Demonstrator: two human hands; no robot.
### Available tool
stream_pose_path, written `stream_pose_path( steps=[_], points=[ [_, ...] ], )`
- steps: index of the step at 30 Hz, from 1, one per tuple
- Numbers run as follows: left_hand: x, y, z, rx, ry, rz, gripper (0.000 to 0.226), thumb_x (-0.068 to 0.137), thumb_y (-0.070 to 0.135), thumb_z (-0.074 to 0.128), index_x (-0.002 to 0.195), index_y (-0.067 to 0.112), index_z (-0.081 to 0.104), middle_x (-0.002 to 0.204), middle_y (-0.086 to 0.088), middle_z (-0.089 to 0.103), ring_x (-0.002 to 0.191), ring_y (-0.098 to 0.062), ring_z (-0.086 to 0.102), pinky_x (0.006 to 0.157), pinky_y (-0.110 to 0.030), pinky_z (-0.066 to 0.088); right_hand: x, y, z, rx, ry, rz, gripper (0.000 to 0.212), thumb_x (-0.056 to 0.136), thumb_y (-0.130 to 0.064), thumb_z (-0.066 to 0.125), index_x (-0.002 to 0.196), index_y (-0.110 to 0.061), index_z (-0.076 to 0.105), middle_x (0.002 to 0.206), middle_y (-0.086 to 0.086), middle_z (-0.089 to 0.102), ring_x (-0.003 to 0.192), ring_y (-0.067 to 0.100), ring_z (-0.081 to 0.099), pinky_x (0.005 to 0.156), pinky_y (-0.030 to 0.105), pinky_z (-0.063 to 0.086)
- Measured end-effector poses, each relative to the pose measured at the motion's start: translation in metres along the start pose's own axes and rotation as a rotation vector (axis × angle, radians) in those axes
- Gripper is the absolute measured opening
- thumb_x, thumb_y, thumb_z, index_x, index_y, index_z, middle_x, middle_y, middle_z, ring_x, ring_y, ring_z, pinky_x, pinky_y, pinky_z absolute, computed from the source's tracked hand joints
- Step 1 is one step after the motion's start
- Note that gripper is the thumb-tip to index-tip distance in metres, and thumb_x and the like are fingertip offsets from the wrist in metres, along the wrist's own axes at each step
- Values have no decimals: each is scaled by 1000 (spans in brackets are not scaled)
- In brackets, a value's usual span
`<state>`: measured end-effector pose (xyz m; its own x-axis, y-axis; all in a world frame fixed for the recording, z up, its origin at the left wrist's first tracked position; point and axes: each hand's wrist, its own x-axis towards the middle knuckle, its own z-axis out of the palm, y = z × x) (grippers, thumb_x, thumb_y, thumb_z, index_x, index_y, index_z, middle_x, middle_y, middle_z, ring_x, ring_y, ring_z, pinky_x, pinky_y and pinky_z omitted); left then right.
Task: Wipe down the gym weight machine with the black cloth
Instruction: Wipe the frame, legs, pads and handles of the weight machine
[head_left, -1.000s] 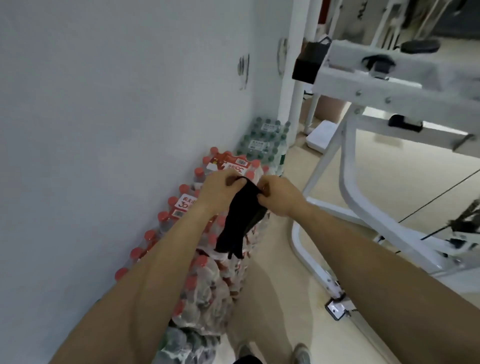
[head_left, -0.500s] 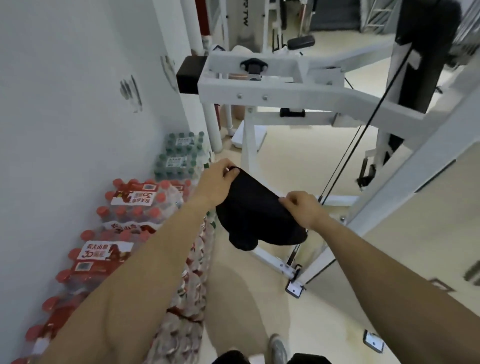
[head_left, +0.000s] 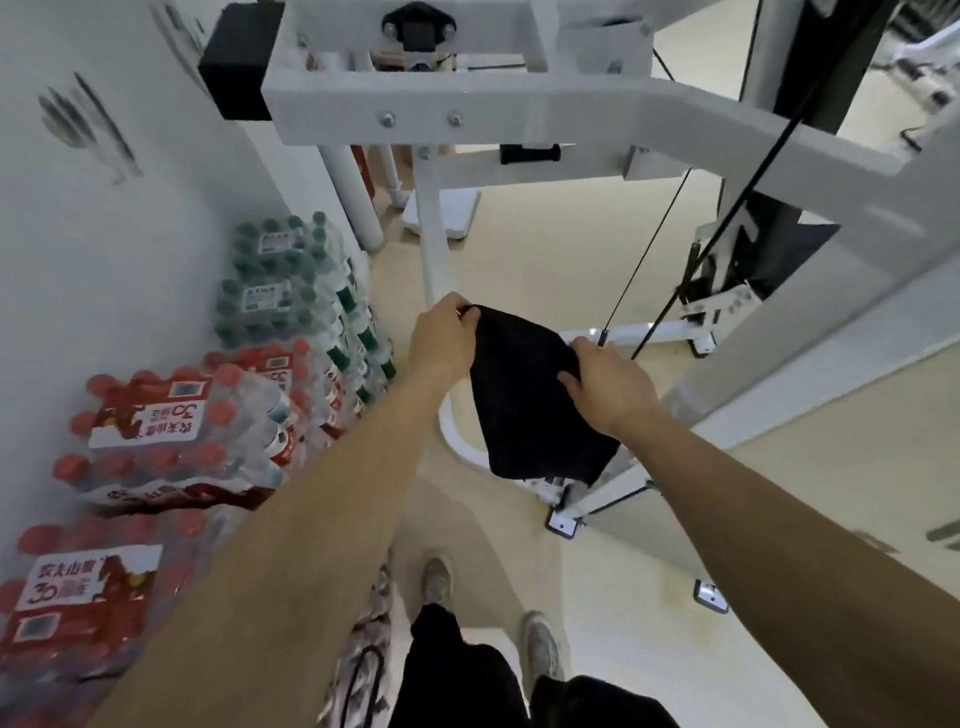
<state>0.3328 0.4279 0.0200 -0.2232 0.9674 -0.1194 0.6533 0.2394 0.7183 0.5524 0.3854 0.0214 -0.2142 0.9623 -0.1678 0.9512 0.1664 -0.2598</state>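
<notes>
White weight machine (head_left: 519, 98) fills 12 to 3 o'clock: top beam overhead, lower rails down on the beige floor (head_left: 545, 249). Red-cap bottle packs (head_left: 182, 426) are stacked along the wall at 8 to 9 o'clock, green-cap packs (head_left: 291, 280) beyond them at 10. Black cloth (head_left: 524, 400) is mid-frame, up in the air, spread between my hands in front of the lower rails, well below the top beam. My left hand (head_left: 441, 338) is on its 11 o'clock corner, fingers curled, pinching the top edge. My right hand (head_left: 608, 389) is on its 3 o'clock edge, fingers wrapped behind, thumb on the front. Shoes (head_left: 436, 579) at 6 o'clock.
</notes>
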Motion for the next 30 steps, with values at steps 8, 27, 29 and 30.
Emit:
stream_pose_path(
  steps=[8,27,29,30],
  points=[
    [63,-21,42,79,-149,125,25,103,25,47,120,12,60,118,-7,60,104,-24,60,85,-27,42,60,-7,35,-164,25,238,33,96,-18,55,128,-10,47,122,14,55,101,36,56,70,42,45],
    [-3,-37,121,706,-272,963,39,103,40,29,98,18,61,90,-2,65,78,-26,58,75,-39,41,-23,25,105,-166,203,218,45,100,-42,40,130,-12,54,118,8,62,105,31,57,96,43,39],
    [-8,-31,133,675,-234,991,38,103,38,32,94,16,62,85,-3,64,75,-26,58,72,-39,41,-27,33,107,-165,210,230,45,100,-40,39,128,-9,55,117,10,62,104,33,57,96,45,41],
    [-8,-30,135,664,-217,1000,38,104,37,32,92,16,61,83,-3,64,73,-26,57,70,-38,40,-27,33,108,-167,220,244,44,100,-39,39,126,-8,56,115,11,62,102,34,57,95,45,41]
  ],
)
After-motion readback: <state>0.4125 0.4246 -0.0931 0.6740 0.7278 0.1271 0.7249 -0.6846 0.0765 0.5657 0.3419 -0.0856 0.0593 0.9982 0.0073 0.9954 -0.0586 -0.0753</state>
